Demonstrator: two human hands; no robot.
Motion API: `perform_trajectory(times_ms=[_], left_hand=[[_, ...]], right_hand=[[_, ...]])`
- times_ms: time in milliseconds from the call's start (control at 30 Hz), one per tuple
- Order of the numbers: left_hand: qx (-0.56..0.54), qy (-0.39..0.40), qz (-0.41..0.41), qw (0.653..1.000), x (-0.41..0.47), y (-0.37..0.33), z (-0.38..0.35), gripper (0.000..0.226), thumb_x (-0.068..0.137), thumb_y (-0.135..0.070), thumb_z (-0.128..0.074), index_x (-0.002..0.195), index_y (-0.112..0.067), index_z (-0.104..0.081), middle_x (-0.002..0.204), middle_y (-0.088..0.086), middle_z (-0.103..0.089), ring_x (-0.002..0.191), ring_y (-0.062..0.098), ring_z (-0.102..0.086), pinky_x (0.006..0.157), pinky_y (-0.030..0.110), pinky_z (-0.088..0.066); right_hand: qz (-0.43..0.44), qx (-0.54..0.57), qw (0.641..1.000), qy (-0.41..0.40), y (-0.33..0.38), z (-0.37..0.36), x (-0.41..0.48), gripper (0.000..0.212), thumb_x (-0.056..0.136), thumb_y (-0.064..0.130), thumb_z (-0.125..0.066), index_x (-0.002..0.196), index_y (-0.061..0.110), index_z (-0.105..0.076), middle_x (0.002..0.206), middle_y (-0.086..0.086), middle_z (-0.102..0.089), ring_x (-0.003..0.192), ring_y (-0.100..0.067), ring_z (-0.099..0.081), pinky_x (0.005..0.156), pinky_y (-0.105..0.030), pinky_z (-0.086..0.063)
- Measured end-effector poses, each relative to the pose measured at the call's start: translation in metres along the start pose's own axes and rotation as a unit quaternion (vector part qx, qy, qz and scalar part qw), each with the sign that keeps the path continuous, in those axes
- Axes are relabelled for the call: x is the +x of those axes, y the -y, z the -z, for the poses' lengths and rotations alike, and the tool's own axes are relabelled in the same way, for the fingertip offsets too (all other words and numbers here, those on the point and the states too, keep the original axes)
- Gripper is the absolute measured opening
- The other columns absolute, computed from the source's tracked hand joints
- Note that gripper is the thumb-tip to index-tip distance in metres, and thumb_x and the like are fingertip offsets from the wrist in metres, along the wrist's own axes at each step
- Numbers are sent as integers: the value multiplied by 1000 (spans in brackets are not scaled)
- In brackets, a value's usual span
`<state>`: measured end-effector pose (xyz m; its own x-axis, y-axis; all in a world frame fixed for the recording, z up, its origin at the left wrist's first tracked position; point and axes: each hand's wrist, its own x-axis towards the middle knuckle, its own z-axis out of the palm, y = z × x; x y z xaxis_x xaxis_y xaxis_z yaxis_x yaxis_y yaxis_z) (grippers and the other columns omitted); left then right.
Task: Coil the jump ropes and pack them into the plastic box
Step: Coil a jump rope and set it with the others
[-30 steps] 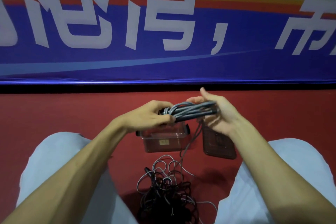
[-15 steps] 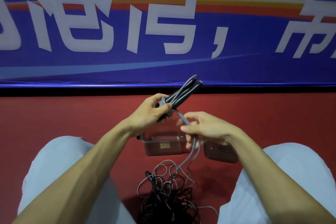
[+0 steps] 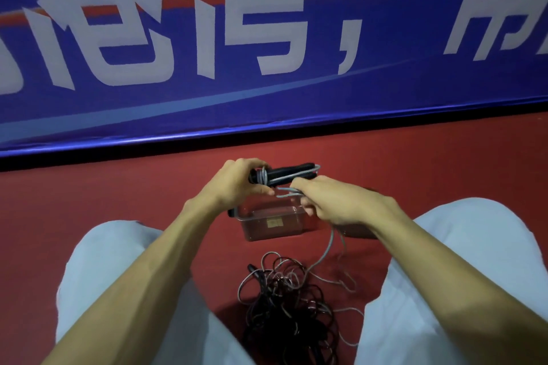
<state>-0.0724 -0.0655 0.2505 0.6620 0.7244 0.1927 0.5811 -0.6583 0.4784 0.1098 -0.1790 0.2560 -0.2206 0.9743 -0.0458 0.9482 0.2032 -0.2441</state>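
My left hand grips the black handles of a grey jump rope, with grey cord wound round their left end. My right hand pinches the loose grey cord just below the handles; the cord hangs down from it to the floor. Both hands hover above the clear plastic box, which stands open on the red floor. A tangled pile of black and grey jump ropes lies between my knees.
The box's lid lies on the floor to the right of the box, mostly hidden by my right wrist. A blue banner stands close behind. My knees in light trousers flank the pile.
The handle bundle has tipped from pointing up-right to nearly level. My right hand has risen and moved close to the handles, still pinching the cord.
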Motion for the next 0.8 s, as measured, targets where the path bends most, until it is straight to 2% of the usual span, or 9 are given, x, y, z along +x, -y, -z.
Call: perform_trajectory(times_ms=[33,100,200,300,433,533,600,700,800], left_hand=[[22,14,-7,1000,-1,0,-1,64,76,-35,-81,132,-12,-59,117,7,-68,109,21,-62,86,27,-45],[47,61,-17,997,-3,-2,-3,61,79,-36,-79,131,-13,-58,119,8,-68,109,24,-63,89,32,-49],[63,125,-24,990,-6,-6,-6,48,86,-32,-73,126,-14,-53,108,9,-69,92,25,-64,77,33,-50],[70,130,-37,988,-9,-13,-8,41,89,-25,-69,121,-10,-50,97,10,-66,79,25,-58,64,28,-38],[83,135,-72,985,-11,-17,-8,36,83,-25,-71,112,-14,-54,86,4,-66,77,26,-62,63,29,-44],[82,151,-86,981,-15,-23,-11,49,73,-50,-79,103,-20,-54,80,-2,-65,74,19,-62,66,32,-47],[94,136,-96,982,-17,-28,-13,48,67,-64,-76,92,-31,-53,72,-8,-62,66,12,-59,61,31,-45],[90,103,-136,981,-19,-28,-12,30,78,-52,-74,76,-41,-46,60,-13,-53,53,3,-49,52,24,-33],[9,115,-148,982,-19,-27,-6,18,86,-32,-71,85,-40,-55,65,-15,-56,59,0,-51,56,16,-34]], right_hand=[[15,-21,1000,-19,0,0,0,25,83,-4,-42,88,20,-41,75,5,-49,70,-22,-54,66,-39,-48],[29,-50,996,-61,1,3,0,29,79,-6,-44,83,23,-47,78,7,-50,77,-23,-57,69,-43,-49],[42,-68,991,-107,2,6,-2,37,83,-5,-48,101,24,-63,91,6,-56,91,-22,-59,74,-42,-50],[41,-35,985,-166,-1,9,-2,30,90,5,-58,108,27,-68,96,5,-65,94,-21,-62,77,-41,-52],[2,15,970,-243,-5,13,-3,12,85,27,-71,96,24,-72,91,5,-66,91,-21,-63,76,-38,-51],[-43,13,961,-274,-5,14,-4,21,76,42,-76,86,23,-72,82,8,-62,82,-15,-56,69,-30,-41],[-71,9,958,-277,-2,13,-3,31,71,50,-78,82,22,-71,80,9,-59,78,-12,-51,67,-28,-35],[-128,76,950,-275,-6,13,1,37,58,53,-83,74,23,-70,73,11,-58,71,-6,-52,63,-27,-35],[-148,225,935,-231,-18,16,1,28,57,40,-89,71,23,-71,67,11,-62,60,2,-51,59,-21,-40]])
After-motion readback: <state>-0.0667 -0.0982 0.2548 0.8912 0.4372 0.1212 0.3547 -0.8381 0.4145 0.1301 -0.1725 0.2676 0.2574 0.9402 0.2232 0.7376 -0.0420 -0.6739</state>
